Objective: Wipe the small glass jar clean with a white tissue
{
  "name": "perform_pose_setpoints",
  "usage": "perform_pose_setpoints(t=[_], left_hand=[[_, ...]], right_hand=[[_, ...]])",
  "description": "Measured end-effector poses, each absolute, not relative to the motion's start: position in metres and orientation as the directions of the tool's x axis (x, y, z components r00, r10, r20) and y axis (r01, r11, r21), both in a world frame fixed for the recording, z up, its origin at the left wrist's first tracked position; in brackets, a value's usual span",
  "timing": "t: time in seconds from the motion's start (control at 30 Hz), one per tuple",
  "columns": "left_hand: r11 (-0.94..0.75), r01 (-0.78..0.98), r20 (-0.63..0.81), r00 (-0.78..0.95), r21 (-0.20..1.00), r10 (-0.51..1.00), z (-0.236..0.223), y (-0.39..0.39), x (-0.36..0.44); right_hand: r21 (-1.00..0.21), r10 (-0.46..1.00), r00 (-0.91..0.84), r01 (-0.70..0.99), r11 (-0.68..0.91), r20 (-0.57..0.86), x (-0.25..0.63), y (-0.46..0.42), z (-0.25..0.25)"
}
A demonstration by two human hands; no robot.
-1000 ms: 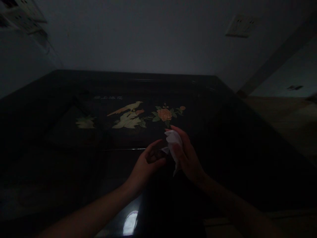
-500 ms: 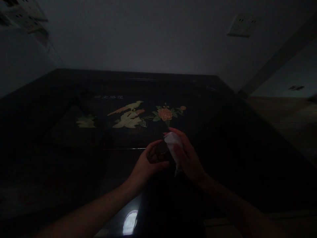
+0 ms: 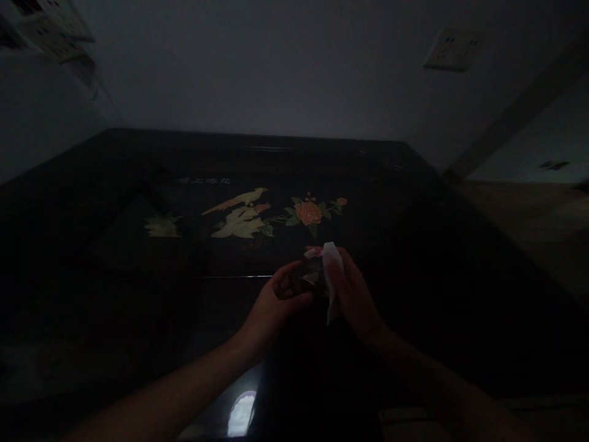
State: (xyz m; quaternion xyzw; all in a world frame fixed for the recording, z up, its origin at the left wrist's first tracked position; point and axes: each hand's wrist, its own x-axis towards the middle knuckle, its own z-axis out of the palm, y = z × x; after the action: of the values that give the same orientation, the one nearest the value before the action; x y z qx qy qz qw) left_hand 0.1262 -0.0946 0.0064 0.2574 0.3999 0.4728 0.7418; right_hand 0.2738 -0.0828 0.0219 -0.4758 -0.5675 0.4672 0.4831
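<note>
My left hand (image 3: 278, 299) is wrapped round a clear glass cup (image 3: 301, 281), which looks tilted with its open end toward the right. The dim light hides most of the cup's outline. In my right hand (image 3: 352, 288) is a crumpled white tissue (image 3: 332, 270), gripped between thumb and fingers at the right end of the cup. A bit of white shows through the glass, so part of the tissue seems to be inside it or behind it. Both hands are above the near part of a glossy black table (image 3: 221, 307).
A bird picture (image 3: 239, 215) and an orange flower picture (image 3: 308, 213) decorate the tabletop beyond my hands. A pale wall rises behind, with a socket plate (image 3: 453, 50) at right and more sockets (image 3: 50, 40) at upper left. Wooden floor (image 3: 519, 209) shows at right.
The tissue has shifted slightly right and changed shape, and white now shows through the cup. My right hand has turned a little; my left hand keeps its hold on the cup.
</note>
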Motion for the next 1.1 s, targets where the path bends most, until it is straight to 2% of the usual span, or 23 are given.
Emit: perform_pose_setpoints(t=[0.13, 0.27, 0.4, 0.57, 0.7, 0.77, 0.93, 1.1], left_hand=[[0.408, -0.496, -0.341, 0.224, 0.766, 0.913, 0.009, -0.0954, 0.127], [0.391, -0.505, -0.33, 0.21, 0.769, 0.92, 0.0091, -0.0951, 0.1283], [0.385, -0.514, -0.322, 0.211, 0.767, 0.923, 0.0077, -0.0949, 0.1281], [0.429, -0.463, -0.353, 0.245, 0.776, 0.903, 0.0094, -0.0957, 0.1265], [0.436, -0.47, -0.368, 0.234, 0.767, 0.9, 0.012, -0.0959, 0.1266], [0.429, -0.479, -0.368, 0.22, 0.766, 0.903, 0.0127, -0.0957, 0.1269], [0.398, -0.494, -0.331, 0.221, 0.773, 0.917, 0.0098, -0.0947, 0.1272], [0.355, -0.449, -0.307, 0.179, 0.82, 0.935, 0.0058, -0.0938, 0.1273]], right_hand=[[-0.874, 0.91, -0.218, 0.269, 0.404, 0.353, 0.2776, -0.0887, 0.0237], [-0.817, 0.867, -0.302, 0.315, 0.483, 0.396, 0.2795, -0.0895, 0.0251], [-0.876, 0.92, -0.22, 0.296, 0.38, 0.325, 0.2776, -0.088, 0.025], [-0.981, 0.983, 0.004, 0.066, 0.185, 0.185, 0.2766, -0.0825, 0.0217], [-0.997, 0.999, 0.032, -0.055, 0.045, 0.043, 0.2756, -0.0802, 0.0201], [-0.997, 0.998, 0.036, -0.057, 0.049, 0.047, 0.2742, -0.0817, 0.0199], [-0.938, 0.963, -0.066, 0.218, 0.268, 0.26, 0.2738, -0.0871, 0.0197], [-0.702, 0.818, -0.305, 0.42, 0.575, 0.487, 0.2786, -0.0882, 0.0201]])
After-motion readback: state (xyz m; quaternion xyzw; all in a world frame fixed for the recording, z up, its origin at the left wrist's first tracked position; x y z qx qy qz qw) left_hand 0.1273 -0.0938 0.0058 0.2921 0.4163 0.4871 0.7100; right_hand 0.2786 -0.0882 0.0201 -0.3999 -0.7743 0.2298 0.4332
